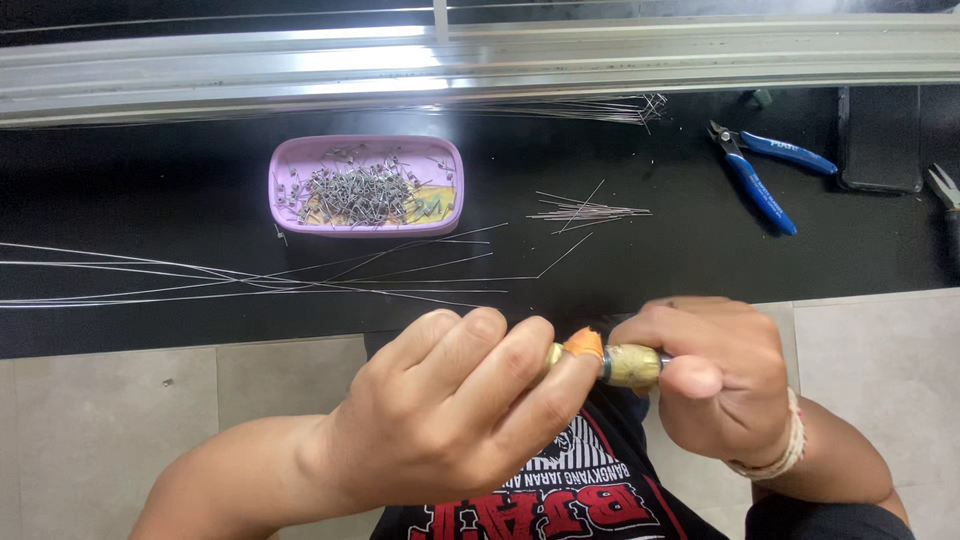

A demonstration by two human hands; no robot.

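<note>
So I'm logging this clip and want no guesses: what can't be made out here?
- Head view: the taped tool between left hand and right hand; both ends hidden by the fingers.
- Pliers at the right: cut off by the edge.
- Small metal pieces in the pink tray: too small to tell their shape.
- Thin wires on the left: ends run out of frame.

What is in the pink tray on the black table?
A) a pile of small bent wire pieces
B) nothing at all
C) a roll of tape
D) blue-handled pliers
A: the pink tray holds a heap of small bent wire pieces, while the blue-handled pliers lie apart on the table's right side.
</note>
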